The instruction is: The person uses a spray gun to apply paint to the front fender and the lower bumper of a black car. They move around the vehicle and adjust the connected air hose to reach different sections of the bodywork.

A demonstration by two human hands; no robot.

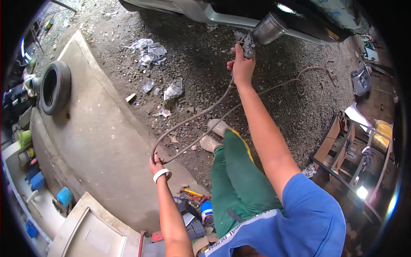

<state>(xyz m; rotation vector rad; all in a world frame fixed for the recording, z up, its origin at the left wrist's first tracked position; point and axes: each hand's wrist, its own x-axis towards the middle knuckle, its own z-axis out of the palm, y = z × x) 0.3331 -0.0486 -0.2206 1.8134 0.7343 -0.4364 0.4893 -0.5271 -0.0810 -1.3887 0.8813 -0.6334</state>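
Observation:
My right hand (pixel 242 67) is stretched out far in front and closed round the handle of a spray gun (pixel 245 43). A grey metal cup (pixel 269 29) is attached to the gun and tilts beside the lower edge of a dark and silver vehicle (pixel 222 15). From below the grip a brown air hose (pixel 192 118) curves down to the left. My left hand (pixel 157 163), with a white band on its wrist, is closed on the bend of that hose. The hose then doubles back across the gravel to the right. My fingers hide the gun's trigger.
Crumpled plastic sheets (pixel 150 52) and scraps litter the gravel. A tyre (pixel 55 88) stands on the concrete slab (pixel 102 132) at left. Tools and a blue-labelled can (pixel 206 210) crowd near my left forearm. A metal frame rack (pixel 342 147) and loose hose coils (pixel 302 81) lie right.

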